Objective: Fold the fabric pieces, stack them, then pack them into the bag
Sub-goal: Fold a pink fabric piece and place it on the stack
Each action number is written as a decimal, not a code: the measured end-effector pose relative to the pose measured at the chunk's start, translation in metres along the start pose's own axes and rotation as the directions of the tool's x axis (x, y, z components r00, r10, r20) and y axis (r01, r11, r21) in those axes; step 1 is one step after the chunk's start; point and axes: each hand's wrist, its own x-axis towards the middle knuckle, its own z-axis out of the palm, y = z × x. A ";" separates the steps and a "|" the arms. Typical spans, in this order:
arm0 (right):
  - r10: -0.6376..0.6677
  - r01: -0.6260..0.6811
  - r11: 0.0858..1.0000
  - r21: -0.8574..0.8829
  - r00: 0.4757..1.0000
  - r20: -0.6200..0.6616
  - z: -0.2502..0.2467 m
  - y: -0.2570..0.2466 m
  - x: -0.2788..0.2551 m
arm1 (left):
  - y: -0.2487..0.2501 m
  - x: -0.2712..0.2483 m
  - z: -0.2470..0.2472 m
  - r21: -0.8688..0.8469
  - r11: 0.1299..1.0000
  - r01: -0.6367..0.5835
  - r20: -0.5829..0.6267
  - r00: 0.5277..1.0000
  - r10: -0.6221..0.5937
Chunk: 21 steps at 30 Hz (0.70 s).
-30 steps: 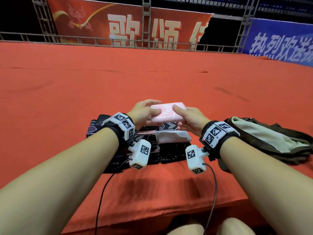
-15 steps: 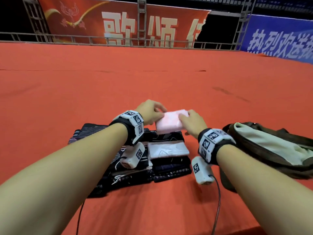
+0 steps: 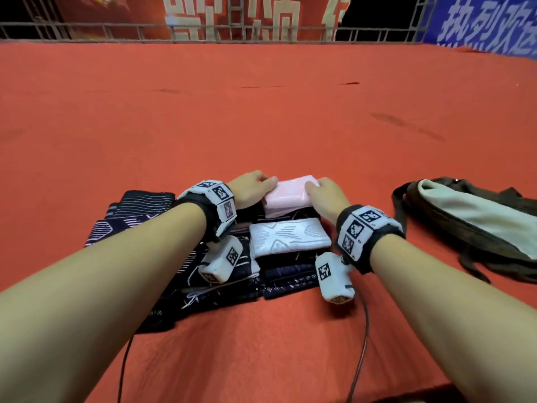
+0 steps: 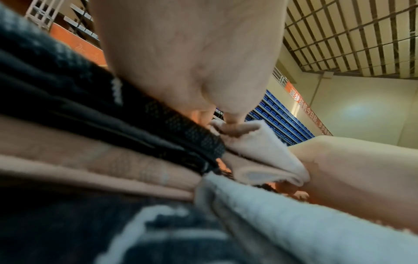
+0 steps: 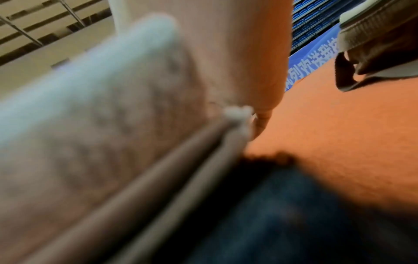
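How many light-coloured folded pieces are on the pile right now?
2: the pink piece at the pile's far end, held between both hands, and the white patterned piece just nearer. Others may be hidden among the dark pieces.

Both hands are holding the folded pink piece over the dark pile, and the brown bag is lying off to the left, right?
Not quite. In the head view the brown bag lies to the right. Both hands, left hand and right hand, do hold the folded pink piece over the dark pile.

floor: red carpet point(image 3: 261, 112) | back: metal railing point(image 3: 203, 32), red banner point(image 3: 130, 13), blue banner point(image 3: 488, 24)
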 end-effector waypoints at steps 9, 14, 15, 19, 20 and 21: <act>-0.315 0.240 0.687 -0.686 0.949 0.017 0.025 -0.020 -0.040 | 0.005 -0.017 0.014 0.346 0.938 -0.031 0.171 0.985 -0.031; -0.239 0.318 0.799 -0.511 0.947 0.215 0.031 -0.016 -0.042 | 0.001 -0.031 0.018 0.452 0.890 0.052 0.155 0.979 -0.136; -0.219 0.293 0.827 -0.480 0.954 0.204 0.035 -0.010 -0.044 | -0.002 -0.034 0.020 0.436 0.898 0.054 0.162 0.977 -0.137; -0.159 0.209 0.866 -0.454 0.976 0.146 0.042 -0.004 -0.046 | -0.009 -0.036 0.025 0.409 0.911 0.052 0.162 0.978 -0.129; -0.141 0.197 0.867 -0.458 0.978 0.153 0.043 -0.006 -0.046 | -0.008 -0.035 0.024 0.396 0.916 0.058 0.180 0.974 -0.139; -0.120 0.183 0.866 -0.465 0.980 0.161 0.044 -0.008 -0.045 | -0.007 -0.035 0.022 0.377 0.924 0.062 0.201 0.968 -0.147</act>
